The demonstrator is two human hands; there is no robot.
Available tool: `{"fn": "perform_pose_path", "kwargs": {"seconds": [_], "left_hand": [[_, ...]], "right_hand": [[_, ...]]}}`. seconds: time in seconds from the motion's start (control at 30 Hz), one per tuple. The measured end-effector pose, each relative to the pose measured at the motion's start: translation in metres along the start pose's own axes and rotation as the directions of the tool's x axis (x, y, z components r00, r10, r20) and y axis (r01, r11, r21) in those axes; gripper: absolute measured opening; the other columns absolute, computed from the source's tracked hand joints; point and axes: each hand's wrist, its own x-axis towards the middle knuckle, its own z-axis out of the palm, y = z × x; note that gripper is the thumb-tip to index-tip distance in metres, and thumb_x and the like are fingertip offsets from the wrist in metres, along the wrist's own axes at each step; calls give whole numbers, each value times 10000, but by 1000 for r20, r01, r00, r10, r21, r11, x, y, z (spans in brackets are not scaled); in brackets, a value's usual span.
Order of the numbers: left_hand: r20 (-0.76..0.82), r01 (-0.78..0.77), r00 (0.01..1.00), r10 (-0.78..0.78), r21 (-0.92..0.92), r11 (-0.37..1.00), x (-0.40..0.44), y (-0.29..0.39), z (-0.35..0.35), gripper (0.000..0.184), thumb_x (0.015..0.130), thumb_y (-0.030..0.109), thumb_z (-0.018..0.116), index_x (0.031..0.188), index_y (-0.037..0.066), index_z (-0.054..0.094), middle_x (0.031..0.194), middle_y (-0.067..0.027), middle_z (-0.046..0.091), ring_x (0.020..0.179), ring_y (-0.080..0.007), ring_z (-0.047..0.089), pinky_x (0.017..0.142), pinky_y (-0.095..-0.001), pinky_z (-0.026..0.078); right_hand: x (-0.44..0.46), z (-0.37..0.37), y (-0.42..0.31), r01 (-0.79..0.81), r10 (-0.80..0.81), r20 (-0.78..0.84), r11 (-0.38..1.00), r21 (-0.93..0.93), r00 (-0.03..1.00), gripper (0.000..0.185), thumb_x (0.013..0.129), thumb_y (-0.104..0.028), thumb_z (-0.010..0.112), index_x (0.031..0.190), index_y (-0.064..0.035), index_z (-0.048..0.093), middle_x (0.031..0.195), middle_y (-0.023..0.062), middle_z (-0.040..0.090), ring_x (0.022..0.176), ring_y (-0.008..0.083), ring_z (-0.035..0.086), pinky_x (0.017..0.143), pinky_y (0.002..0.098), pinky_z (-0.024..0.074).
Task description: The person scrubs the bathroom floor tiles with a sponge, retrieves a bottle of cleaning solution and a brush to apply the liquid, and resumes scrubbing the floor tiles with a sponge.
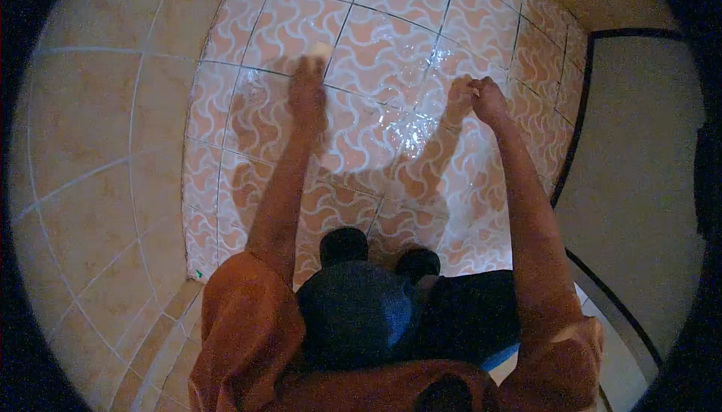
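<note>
Person bending over a wet, patterned tile floor [383, 51]. At eleven o'clock, the left hand [307, 92] closes its fingers on a pale block [320, 51], which shows beyond the fingertips. At two o'clock, the right hand [489, 102] has its fingers bent inward; from here I cannot tell whether they pinch anything. Dark shoes [344, 246] stand at six o'clock; a green scrap [198, 273] lies at eight.

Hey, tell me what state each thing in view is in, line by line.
Tiled floor: wet-looking, shiny in patches.
Pale object: gripped, too blurred to identify.
Left hand: closed on the pale object.
Right hand: fingers bent, whether shut is unclear.
Dark shoes: apart, side by side.
</note>
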Motion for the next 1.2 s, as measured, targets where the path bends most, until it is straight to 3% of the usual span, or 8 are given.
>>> {"fn": "perform_pose_path", "kwargs": {"seconds": [0.07, 0.13, 0.2, 0.5, 0.77, 0.83, 0.93, 1.2], "left_hand": [[228, 400, 913, -339, -336, 853, -1, 71, -29, 404, 841, 235, 487, 1181, 23, 439, 1141, -190, 502, 1036, -356, 477, 875, -395, 388], [536, 372, 827, -170, -295, 880, -31, 132, -58, 382, 817, 198, 491, 1176, 69, 467, 1190, -173, 472, 1067, -348, 462, 901, -402, 375], [306, -396, 828, 470, -273, 877, -106, 138, -23, 383, 787, 173, 484, 1167, 124, 492, 1229, -146, 448, 1087, -337, 450, 925, -407, 361], [522, -97, 576, 629, -721, 686, -88, 106, -74, 254, 797, 125, 492, 1032, 85, 581, 1104, -132, 538, 1101, -282, 446, 963, -403, 318], [662, -333, 644, 382, -207, 920, -63, 56, -69, 318, 744, 130, 531, 1053, 58, 544, 1093, -145, 531, 1001, -326, 487, 900, -457, 342], [680, -512, 584, 444, -116, 851, -67, 76, -58, 345, 738, 129, 537, 1074, 56, 528, 1125, -147, 512, 1020, -332, 475, 897, -461, 342], [733, -543, 535, 419, -80, 836, -62, 114, -52, 406, 738, 126, 526, 1138, 69, 492, 1213, -182, 435, 1099, -341, 420, 914, -483, 318], [945, -623, 271, 181, 29, 782, -52, 127, -40, 592, 744, 156, 529, 1293, 83, 319, 1326, -242, 269, 1236, -373, 262, 1001, -547, 168]], "right_hand": [[0, -2, 6, -75, 75, 4, 997, -21, 997, 266, 722, -59, 550, 986, -45, 571, 946, 171, 535, 892, 338, 515, 812, 397, 424], [0, -3, 8, 104, -99, 48, 988, -114, 994, 266, 730, -100, 536, 992, -77, 576, 968, 185, 533, 907, 335, 529, 793, 393, 454], [-11, -22, -24, 249, -246, 48, 967, -60, 968, 250, 762, -151, 509, 992, -74, 571, 981, 199, 539, 891, 336, 537, 801, 393, 451], [-138, 82, -106, 469, -515, 91, 831, 299, 853, 440, 780, -153, 493, 1216, -143, 435, 1263, 170, 403, 1170, 332, 378, 993, 427, 284], [-240, 92, -114, 631, -668, 19, 713, 306, 744, 302, 831, -176, 463, 1125, -129, 512, 1151, 118, 512, 1006, 289, 501, 862, 446, 379], [-237, 67, -78, -134, -270, 286, 468, 874, 919, 295, 787, -194, 527, 1054, -70, 541, 1054, 168, 548, 960, 316, 519, 844, 433, 393], [-212, 32, 3, -408, 366, 180, 791, 456, 913, 376, 797, -309, 540, 1023, -8, 539, 1004, 200, 550, 924, 371, 513, 861, 421, 384], [-115, 17, 115, -510, 494, -531, 850, 131, 688, 252, 757, -171, 511, 974, -46, 545, 763, 198, 536, 738, 350, 508, 667, 440, 405]]}}
